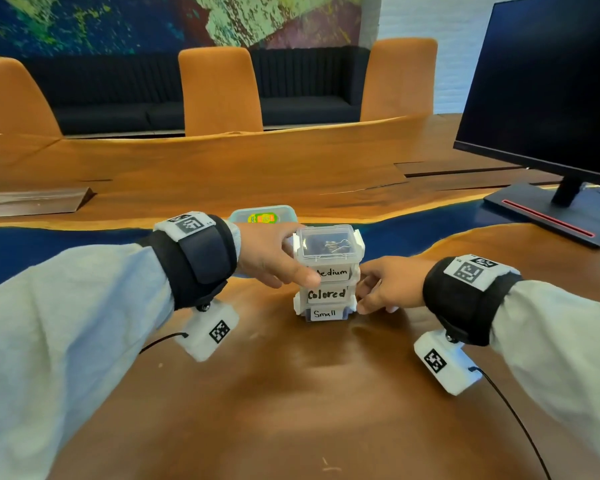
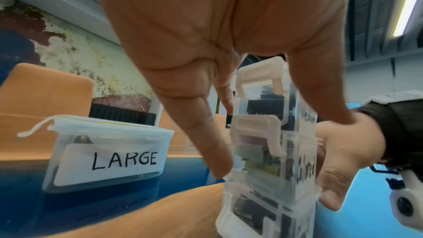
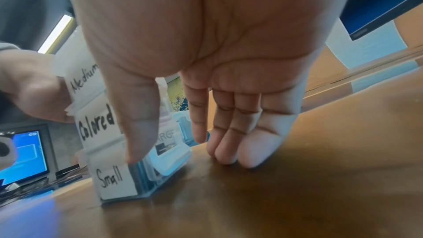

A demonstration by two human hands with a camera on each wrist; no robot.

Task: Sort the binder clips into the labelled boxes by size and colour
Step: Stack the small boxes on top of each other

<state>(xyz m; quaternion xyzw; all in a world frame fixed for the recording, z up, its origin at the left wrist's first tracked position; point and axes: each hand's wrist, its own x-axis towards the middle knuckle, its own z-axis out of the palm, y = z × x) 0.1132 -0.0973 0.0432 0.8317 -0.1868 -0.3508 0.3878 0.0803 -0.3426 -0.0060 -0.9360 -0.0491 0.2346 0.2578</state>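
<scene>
Three small clear boxes stand stacked on the wooden table: the Medium box (image 1: pixel 328 249) on top with silver-handled binder clips (image 1: pixel 333 244) inside, the Colored box (image 1: pixel 326 294) under it, and the Small box (image 1: pixel 326 314) at the bottom. My left hand (image 1: pixel 284 258) grips the Medium box, thumb on its front label, fingers behind it. My right hand (image 1: pixel 374 289) is at the stack's right side. In the right wrist view its thumb (image 3: pixel 139 133) touches the Colored box (image 3: pixel 96 126), while its straight fingers (image 3: pixel 228 142) rest on the table beside the stack.
A larger lidded box labelled LARGE (image 2: pixel 107 155) stands just behind the stack, on the blue strip of the table (image 1: pixel 66 251). A monitor (image 1: pixel 548 98) on its stand occupies the right rear. Orange chairs (image 1: pixel 219 91) line the far edge.
</scene>
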